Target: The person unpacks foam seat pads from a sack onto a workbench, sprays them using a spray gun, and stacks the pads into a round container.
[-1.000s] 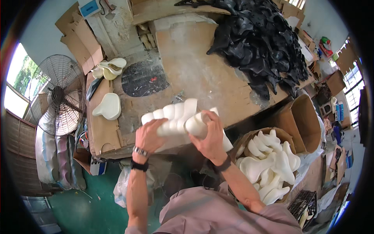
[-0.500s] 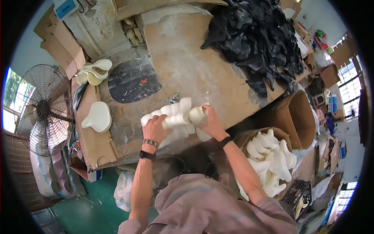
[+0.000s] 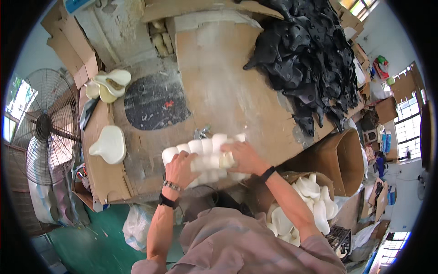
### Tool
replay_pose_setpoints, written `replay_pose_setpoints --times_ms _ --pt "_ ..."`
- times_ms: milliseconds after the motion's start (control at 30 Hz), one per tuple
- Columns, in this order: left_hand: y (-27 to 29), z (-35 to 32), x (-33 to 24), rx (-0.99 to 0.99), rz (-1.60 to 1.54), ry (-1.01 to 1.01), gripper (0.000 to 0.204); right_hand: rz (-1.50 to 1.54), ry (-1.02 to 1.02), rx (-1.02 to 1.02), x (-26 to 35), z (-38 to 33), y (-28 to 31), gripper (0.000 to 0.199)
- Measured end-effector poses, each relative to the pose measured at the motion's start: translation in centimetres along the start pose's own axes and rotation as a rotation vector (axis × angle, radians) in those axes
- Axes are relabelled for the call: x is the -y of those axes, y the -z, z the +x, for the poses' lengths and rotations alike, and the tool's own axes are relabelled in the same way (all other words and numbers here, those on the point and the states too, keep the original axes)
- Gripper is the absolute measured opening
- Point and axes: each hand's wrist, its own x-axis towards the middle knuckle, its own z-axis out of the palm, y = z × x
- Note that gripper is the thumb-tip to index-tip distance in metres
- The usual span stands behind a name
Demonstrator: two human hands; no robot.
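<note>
A row of white foam saddle pads [image 3: 206,146], nested one against another so that rounded lobes show, lies at the near edge of the workbench. My left hand [image 3: 180,168] grips the left part of the row, its fingers curled over the near lobes. At the right end my right hand [image 3: 245,157] is closed round the pads, thumb below and fingers on top. Part of the row is hidden beneath both hands. Just beyond it sits a small metal fitting [image 3: 203,132].
Black saddle shells [image 3: 305,55] are heaped at the far right. A single white pad [image 3: 109,144] lies at left, near several stacked ones [image 3: 112,82]. More white pads [image 3: 315,196] fill a carton at lower right beside a tall cardboard box [image 3: 349,160]. A fan [image 3: 44,127] stands at left.
My right hand has moved left and down with the end pad, which now sits closer against the row. My left hand has shifted slightly lower. The whole view has tilted a little.
</note>
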Motion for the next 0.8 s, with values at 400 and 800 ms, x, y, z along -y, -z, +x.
replay_pose_setpoints --times_ms 400,800 --pt "8.0 18.4 -6.8 0.237 0.150 -0.581 0.051 0.099 -0.048 -0.608 0.3 -1.5 3.5 0.067" --pt "12.2 30.9 -9.5 -0.237 0.292 -0.693 0.061 0.065 -0.403 -0.846 -3.6 13.2 8.9 0.059"
